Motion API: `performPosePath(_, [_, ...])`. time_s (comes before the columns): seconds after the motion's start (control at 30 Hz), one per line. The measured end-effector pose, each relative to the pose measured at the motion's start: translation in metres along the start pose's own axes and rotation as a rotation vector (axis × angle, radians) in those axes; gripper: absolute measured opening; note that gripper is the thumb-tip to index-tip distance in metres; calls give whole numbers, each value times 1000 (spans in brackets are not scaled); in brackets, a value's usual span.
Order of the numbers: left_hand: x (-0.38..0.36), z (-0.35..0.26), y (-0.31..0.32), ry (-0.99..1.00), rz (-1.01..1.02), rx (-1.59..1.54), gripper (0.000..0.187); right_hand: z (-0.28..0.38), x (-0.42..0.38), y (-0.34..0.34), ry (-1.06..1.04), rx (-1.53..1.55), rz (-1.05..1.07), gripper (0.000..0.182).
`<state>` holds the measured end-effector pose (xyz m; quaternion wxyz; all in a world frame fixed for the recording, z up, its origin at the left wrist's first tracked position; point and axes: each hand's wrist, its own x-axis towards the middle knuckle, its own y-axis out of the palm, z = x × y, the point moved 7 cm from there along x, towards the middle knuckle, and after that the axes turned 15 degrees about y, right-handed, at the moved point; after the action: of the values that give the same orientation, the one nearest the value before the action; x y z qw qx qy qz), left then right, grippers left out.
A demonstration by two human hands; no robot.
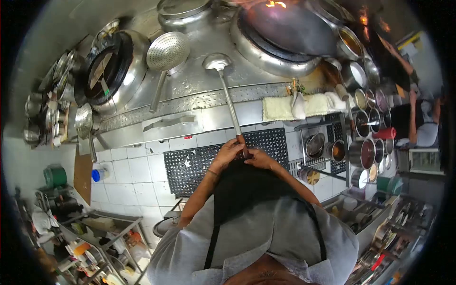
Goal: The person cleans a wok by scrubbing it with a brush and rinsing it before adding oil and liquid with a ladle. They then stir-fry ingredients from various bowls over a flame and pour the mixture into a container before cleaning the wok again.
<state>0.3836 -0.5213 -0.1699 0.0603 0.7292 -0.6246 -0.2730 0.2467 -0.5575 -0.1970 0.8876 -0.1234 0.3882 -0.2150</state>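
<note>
A long steel ladle (228, 97) lies with its bowl on the metal stove top, its handle reaching over the front edge toward my body. My left hand (229, 154) is closed around the brown grip at the handle's end. Close beside it, my right hand (262, 159) has its fingers curled in at the handle's tip, against the black apron (256, 190). Whether those fingers grip the handle or the apron is hidden. Left of the ladle, a perforated strainer (167, 51) rests on the stove top, handle toward me.
Flame shows behind a large dark wok (287, 28) on the right burner. Another wok (108, 76) stands at left, with utensils in it. Folded white towels (280, 109) lie along the stove edge. Several pots (365, 154) crowd the right side, near another person (422, 118). A black mat (190, 166) covers floor tiles.
</note>
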Motion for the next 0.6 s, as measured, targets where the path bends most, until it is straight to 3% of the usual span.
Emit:
performPosePath(0.07, [-10, -8, -3, 24, -106, -102, 35, 4, 5, 5, -71, 11, 58, 43])
performPosePath(0.17, [-9, -6, -36, 111, -231, 343, 35, 37, 3, 6, -22, 52, 171, 45])
performPosePath(0.2, [-14, -20, -42, 127, -371, 362, 31, 52, -1, 7, 26, 74, 201, 46])
performPosePath(0.3, [-39, -81, -61, 430, -492, 728, 21, 80, 10, 10, -59, -25, 172, 45])
performPosePath(0.5, [-106, -120, -109, 365, -608, 717, 13, 67, 34, 11, -193, -240, -69, 44])
performPosePath(0.6, [-146, -152, -126, 338, -721, 762, 13, 67, 32, 3, -153, -187, 13, 42])
